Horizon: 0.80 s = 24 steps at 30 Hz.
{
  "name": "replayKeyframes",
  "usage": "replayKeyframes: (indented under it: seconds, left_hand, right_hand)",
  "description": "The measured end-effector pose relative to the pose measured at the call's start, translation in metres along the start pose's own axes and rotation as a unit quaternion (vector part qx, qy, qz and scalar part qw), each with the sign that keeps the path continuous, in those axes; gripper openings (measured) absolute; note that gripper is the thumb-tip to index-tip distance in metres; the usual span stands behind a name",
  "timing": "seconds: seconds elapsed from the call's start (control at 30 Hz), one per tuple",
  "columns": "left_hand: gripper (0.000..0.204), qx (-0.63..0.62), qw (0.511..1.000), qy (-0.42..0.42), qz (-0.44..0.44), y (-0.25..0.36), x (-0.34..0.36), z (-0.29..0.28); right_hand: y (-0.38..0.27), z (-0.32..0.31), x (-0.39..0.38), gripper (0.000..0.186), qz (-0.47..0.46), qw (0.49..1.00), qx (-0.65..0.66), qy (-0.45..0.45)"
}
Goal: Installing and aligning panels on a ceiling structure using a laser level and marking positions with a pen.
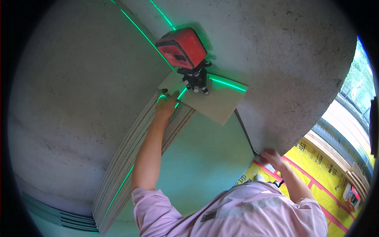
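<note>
A red laser level [182, 48] stands on a small black tripod base [196, 82], on a flat tan board [221, 98]. This board lies across the top of several stacked upright sheets [132, 146], whose front face is a pale green panel [209, 150]. My left hand [166, 106] grips the tan board at its near left edge, beside the tripod, with a green line across a finger. My right hand [271, 158] is low at the right, near the lower right corner of the green panel and the wall. It is blurred, and its fingers cannot be made out.
Rough concrete walls [79, 79] meet behind the laser level, with green lines along them. Yellow floor covering [294, 173] with red tape lies at the right. Long boards [335, 152] and a window [357, 83] are beyond. More green sheets [75, 221] lean at lower left.
</note>
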<state>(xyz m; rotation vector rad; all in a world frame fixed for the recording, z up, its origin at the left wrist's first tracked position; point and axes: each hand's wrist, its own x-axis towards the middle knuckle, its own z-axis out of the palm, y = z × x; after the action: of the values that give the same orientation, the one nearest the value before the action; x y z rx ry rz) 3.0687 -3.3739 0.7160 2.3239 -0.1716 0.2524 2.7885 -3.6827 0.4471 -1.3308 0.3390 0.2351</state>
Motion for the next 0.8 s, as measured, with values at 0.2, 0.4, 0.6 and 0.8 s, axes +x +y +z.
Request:
replayKeyframes:
  seconds: [0.2,0.4,0.6,0.8]
  left_hand:
    - [0.1,0.094,0.989,-0.113,0.023,-0.031,0.014,0.004]
    - [0.108,0.138,0.978,-0.148,0.048,-0.028,0.004,-0.001]
    - [0.109,0.189,0.971,-0.138,0.044,-0.031,0.006,-0.004]
    - [0.109,0.183,0.971,-0.144,0.048,-0.029,0.006,-0.002]
  right_hand:
    - [-0.159,0.091,0.035,0.041,-0.133,0.977,0.106,-0.127]
    - [-0.199,0.122,0.054,0.033,-0.16,0.974,0.144,-0.072]
    - [-0.199,0.13,0.055,0.029,-0.234,0.952,0.184,-0.065]
    - [-0.195,0.128,0.062,0.026,-0.264,0.945,0.181,-0.066]
